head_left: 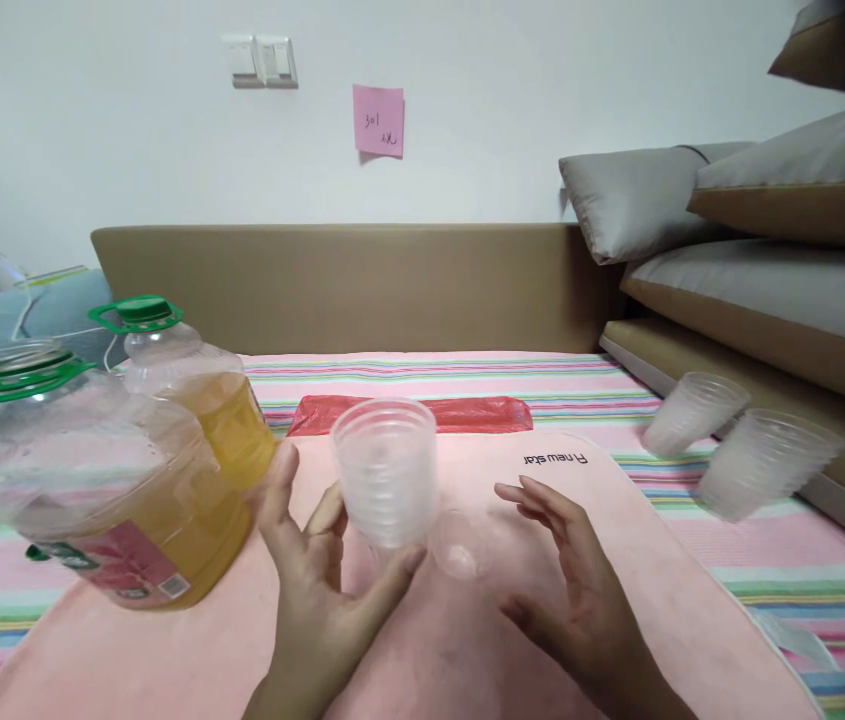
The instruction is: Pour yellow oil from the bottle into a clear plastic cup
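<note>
A stack of clear plastic cups (386, 475) stands upright near the middle, gripped low down by my left hand (324, 580). Its thumb is on the near side and other fingers wrap behind; the index finger points up, off the stack. My right hand (579, 590) hovers to the right with its thumb and fingers apart, holding nothing. Between the hands, a round clear plastic piece (458, 545), perhaps a cup or lid, shows on the pink mat (437, 660); its kind is unclear.
Two big jugs of yellow liquid, one uncapped (122, 500) and one green-capped (197, 380), stand left. Two more cup stacks (767, 460) (696, 412) lean at right by piled cushions (774, 310). A red plastic bag (467, 413) lies behind the mat, before a brown headboard (354, 290).
</note>
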{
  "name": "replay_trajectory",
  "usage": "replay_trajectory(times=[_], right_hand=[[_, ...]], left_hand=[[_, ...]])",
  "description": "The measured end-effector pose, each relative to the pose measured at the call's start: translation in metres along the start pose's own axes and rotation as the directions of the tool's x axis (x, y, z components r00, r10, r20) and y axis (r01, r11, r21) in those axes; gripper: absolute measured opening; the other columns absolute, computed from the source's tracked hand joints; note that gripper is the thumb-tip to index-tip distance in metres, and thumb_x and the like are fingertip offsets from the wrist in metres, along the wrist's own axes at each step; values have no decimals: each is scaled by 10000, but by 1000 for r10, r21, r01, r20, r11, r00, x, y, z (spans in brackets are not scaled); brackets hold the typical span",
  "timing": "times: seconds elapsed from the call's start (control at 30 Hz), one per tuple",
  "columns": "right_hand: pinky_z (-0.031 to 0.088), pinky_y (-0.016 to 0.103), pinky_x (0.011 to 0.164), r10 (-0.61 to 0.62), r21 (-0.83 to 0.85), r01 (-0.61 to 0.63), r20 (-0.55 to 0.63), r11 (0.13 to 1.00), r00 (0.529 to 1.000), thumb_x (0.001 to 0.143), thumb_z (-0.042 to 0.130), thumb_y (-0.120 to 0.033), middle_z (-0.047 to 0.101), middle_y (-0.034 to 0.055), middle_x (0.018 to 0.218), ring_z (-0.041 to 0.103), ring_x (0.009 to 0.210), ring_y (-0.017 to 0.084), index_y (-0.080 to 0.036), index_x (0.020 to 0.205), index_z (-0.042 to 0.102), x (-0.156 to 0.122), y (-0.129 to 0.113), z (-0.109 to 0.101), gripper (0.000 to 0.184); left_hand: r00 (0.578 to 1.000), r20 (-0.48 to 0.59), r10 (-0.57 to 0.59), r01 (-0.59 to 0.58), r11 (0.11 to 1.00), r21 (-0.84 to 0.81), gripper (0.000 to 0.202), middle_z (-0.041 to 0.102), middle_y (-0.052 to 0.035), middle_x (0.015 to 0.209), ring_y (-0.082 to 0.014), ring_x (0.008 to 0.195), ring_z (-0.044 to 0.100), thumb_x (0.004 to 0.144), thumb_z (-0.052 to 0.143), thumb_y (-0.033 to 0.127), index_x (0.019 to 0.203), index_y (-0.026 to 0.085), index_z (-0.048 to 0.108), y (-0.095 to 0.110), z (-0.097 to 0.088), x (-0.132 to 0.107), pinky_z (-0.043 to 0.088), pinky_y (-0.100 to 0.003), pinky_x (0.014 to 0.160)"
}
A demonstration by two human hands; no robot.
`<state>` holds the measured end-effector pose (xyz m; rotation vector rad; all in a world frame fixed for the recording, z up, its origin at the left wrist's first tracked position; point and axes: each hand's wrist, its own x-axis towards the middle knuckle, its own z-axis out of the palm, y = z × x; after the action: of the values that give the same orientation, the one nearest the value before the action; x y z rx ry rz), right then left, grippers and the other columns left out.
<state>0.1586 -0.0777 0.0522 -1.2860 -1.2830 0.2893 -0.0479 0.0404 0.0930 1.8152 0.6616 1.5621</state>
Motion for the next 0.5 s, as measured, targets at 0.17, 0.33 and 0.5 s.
replay_trajectory(times=[0.17,0.33,0.5], right_hand=[[480,461,1116,-58,338,23,95,941,994,865,858,-608,535,115,1439,523,1340,326,-326,1567,346,5,-24,-3,913],[552,473,1049,24,341,-62,116,938,993,793,902,-638,556,109,1435,550,1318,365,-334,1518,436,3,-46,-4,913],[564,561,1016,180,218,-190,68,957,981,757,862,-729,571,141,1413,592,1249,422,-295,1492,485,-5,-50,-4,933]], left_hand=[[971,180,157,-185,971,152,946,667,-108,1330,-300,1157,712,790,857,347,1574,305,330,21,2,-7,598,-490,997],[916,252,313,-336,941,51,1126,641,-192,1425,-291,1203,674,839,776,267,1666,164,19,32,16,-16,571,-461,1016],[901,251,355,-373,927,28,1107,598,-224,1481,-288,1175,669,814,756,214,1666,133,53,22,22,-24,582,-441,976]])
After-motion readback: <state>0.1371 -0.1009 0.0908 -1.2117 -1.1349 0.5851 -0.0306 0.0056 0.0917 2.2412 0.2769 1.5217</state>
